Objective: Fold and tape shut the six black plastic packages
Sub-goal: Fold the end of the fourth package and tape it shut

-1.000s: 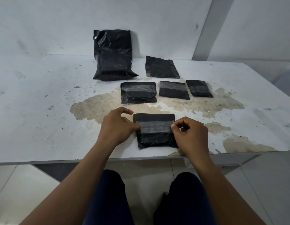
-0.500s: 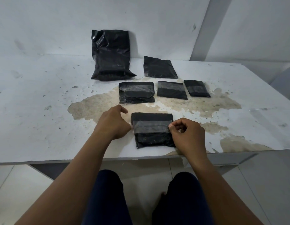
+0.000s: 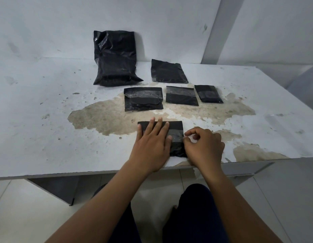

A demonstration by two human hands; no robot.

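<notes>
Left hand (image 3: 152, 142) now flattens near-edge package (image 3: 176, 128).

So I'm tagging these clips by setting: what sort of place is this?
Probably a bare back room or makeshift packing spot, not a proper workshop. The white table is worn, with paint peeled off in brown patches, plain scuffed walls stand behind it, and only black plastic packages lie on top.

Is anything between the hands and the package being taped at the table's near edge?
Nothing visible. The left hand lies flat on the near package, fingers straight across its tape strip; the right hand pinches at the strip's right end. The other packages lie farther back.
</notes>
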